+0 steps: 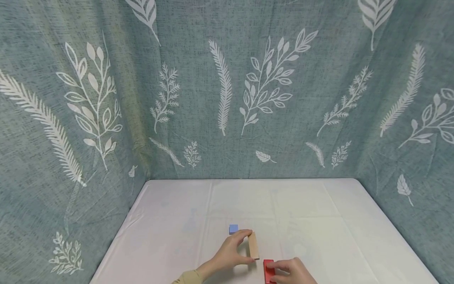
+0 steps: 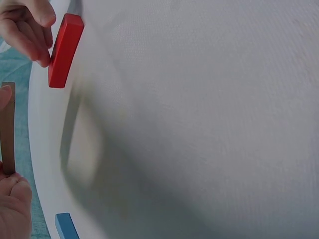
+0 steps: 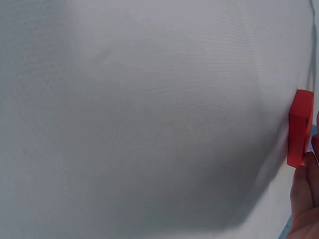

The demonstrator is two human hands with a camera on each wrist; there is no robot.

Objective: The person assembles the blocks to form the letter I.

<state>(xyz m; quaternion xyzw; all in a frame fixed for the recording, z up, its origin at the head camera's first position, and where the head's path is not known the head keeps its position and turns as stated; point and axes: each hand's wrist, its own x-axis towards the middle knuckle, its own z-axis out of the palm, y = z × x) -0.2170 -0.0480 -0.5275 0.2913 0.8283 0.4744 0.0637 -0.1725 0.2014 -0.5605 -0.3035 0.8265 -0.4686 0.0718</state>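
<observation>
My left hand (image 1: 230, 252) grips a plain wooden block (image 1: 253, 245) at its two ends, between thumb and fingers. In the left wrist view the wooden block (image 2: 7, 129) is held above the white surface, seen at the left edge. My right hand (image 1: 292, 270) is at a red block (image 1: 268, 272), its bent fingers spread over the upper face. The left wrist view shows the fingertips close against the red block (image 2: 66, 52); firm contact is unclear. A small blue block (image 1: 233, 228) sits just beyond my left hand.
A white cloth covers the table (image 1: 301, 213). Blue-green curtains (image 1: 198, 98) with white leaf prints stand at the back and both sides. The left hand casts a wide shadow over the cloth in its wrist view.
</observation>
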